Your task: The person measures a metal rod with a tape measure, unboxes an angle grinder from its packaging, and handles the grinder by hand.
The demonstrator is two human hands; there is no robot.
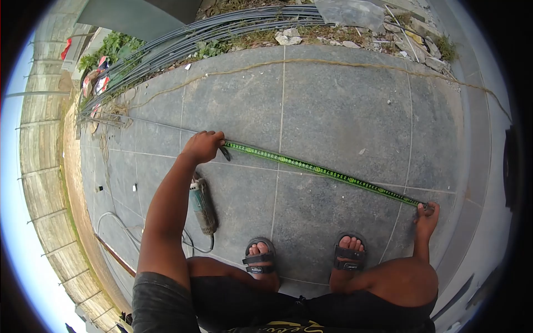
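A green tape measure (316, 168) with black markings stretches out straight over the grey tiles, running between my two hands. My left hand (204, 146) is closed around its left end, and a dark curved piece, perhaps a strap, hangs beside the fingers. At the far right end, my right hand (427, 218) pinches the tape between thumb and fingers. A thin metal rod (161, 123) comes in from the left and reaches my left hand; whether I grip it too is hidden. Below my left hand lies a teal and grey angle grinder (202, 206) with a cord.
A bundle of long steel bars (222, 25) lies along the far edge beside rubble (411, 36) and weeds. A tan rope (311, 62) crosses the tiles. The grinder's cable (119, 219) loops at left. My sandalled feet (260, 256) stand near the tape.
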